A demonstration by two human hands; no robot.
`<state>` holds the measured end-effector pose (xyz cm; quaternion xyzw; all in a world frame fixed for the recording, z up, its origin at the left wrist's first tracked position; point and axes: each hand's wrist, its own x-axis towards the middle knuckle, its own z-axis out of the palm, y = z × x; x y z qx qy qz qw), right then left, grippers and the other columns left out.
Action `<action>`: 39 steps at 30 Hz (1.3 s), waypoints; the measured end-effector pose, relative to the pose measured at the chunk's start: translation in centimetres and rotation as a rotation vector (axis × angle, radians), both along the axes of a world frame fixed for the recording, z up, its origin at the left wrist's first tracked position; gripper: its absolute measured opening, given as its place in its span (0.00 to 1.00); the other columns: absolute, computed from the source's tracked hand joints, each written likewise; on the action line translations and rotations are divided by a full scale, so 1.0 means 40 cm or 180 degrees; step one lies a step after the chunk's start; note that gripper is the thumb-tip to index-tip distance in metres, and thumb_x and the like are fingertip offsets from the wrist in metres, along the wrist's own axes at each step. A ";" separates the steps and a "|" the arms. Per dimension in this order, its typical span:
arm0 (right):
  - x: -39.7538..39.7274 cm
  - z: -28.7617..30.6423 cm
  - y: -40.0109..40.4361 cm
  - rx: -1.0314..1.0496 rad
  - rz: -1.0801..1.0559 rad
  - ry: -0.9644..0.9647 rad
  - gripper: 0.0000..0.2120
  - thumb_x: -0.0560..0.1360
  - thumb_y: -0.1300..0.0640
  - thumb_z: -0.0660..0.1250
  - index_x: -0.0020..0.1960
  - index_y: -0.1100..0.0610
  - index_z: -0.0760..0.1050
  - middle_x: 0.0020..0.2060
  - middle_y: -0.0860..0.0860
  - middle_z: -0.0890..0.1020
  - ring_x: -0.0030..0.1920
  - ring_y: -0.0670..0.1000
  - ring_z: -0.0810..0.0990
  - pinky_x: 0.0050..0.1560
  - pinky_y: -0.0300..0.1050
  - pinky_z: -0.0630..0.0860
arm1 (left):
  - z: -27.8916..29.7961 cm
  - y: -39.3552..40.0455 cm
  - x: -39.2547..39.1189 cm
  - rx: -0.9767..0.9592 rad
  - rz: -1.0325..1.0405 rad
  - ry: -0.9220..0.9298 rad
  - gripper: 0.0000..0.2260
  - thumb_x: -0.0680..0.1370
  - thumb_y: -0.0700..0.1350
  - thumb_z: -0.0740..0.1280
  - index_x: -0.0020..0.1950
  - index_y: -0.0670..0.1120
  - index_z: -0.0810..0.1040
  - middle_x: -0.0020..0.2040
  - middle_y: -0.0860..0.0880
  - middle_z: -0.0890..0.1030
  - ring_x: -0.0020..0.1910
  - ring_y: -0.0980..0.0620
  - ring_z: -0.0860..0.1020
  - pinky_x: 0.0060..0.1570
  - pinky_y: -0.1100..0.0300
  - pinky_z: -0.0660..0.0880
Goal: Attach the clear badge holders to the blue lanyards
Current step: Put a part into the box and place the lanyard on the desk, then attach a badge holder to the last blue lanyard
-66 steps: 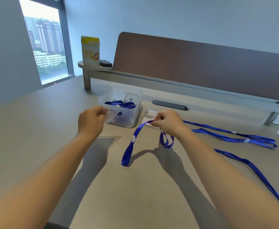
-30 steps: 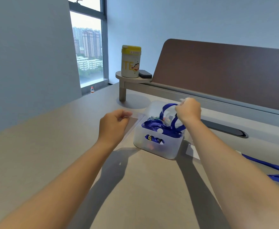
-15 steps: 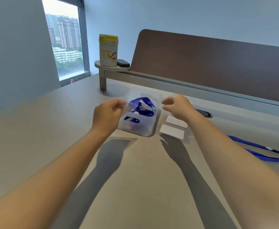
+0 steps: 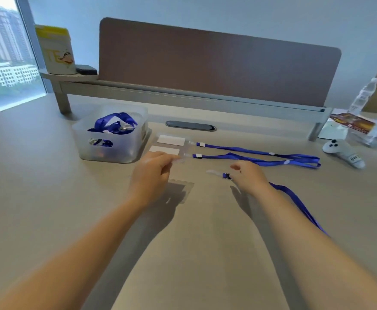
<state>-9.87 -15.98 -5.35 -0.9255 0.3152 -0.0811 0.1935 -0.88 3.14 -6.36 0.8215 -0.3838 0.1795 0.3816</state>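
Just in front of the clear box (image 4: 111, 144), a bit to its right: left hand (image 4: 149, 175), held over the bench (image 4: 49, 175), fingers (image 4: 170, 161) and thumb pinched together on the top edge of a clear badge holder (image 4: 186, 191). Hard to see, that holder, being see-through, with only its lower corner plain below the hand. Farther right of the box: right hand (image 4: 250, 177), fingers curled round the end of a blue lanyard (image 4: 294, 202), with thumb and first finger a little apart. Poking out of that hand toward the box, not touching the holder: a dark clip (image 4: 227, 175) and a short clear strap (image 4: 214, 172). Rest of the lanyard lying on the bench, away from the box, under the right arm. Inside the box: a heap of more lanyards (image 4: 113, 124), blue and tangled. Touching or nearly touching the right wall of the box: two finished badges (image 4: 170, 139), each with a white card inside, flat on the bench, one behind the other. Stretched out to the right from these: two attached lanyards (image 4: 261, 153), side by side. Behind the box: a low shelf (image 4: 71, 77) with a yellow-lidded can (image 4: 55, 50) and a small black thing (image 4: 85, 69), and a brown divider (image 4: 205, 63). Behind the box and to the right: a dark slot (image 4: 190, 125) in the bench. Far right of the box: a white controller (image 4: 341, 151) and a water bottle (image 4: 364, 95).
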 end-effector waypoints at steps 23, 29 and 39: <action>0.051 0.028 0.050 0.1322 0.0155 -0.1334 0.08 0.78 0.58 0.57 0.45 0.58 0.72 0.33 0.49 0.74 0.30 0.44 0.67 0.32 0.37 0.63 | 0.028 -0.045 0.000 -0.0390 0.0240 0.0470 0.11 0.77 0.36 0.59 0.56 0.37 0.78 0.53 0.39 0.81 0.49 0.45 0.76 0.49 0.55 0.73; 0.029 0.106 0.130 0.2171 0.0456 -0.1484 0.12 0.77 0.59 0.61 0.34 0.57 0.71 0.27 0.51 0.70 0.27 0.46 0.65 0.27 0.35 0.63 | 0.081 -0.035 -0.010 -0.0897 0.0222 0.1152 0.12 0.78 0.39 0.60 0.60 0.40 0.75 0.58 0.42 0.78 0.49 0.52 0.72 0.49 0.60 0.72; 0.012 0.154 0.192 0.2318 0.0252 -0.1431 0.12 0.76 0.60 0.61 0.33 0.59 0.71 0.27 0.52 0.68 0.27 0.47 0.63 0.29 0.38 0.62 | 0.103 -0.024 -0.046 -0.1237 -0.0020 0.1580 0.13 0.76 0.38 0.62 0.60 0.39 0.74 0.60 0.41 0.77 0.51 0.48 0.73 0.55 0.49 0.75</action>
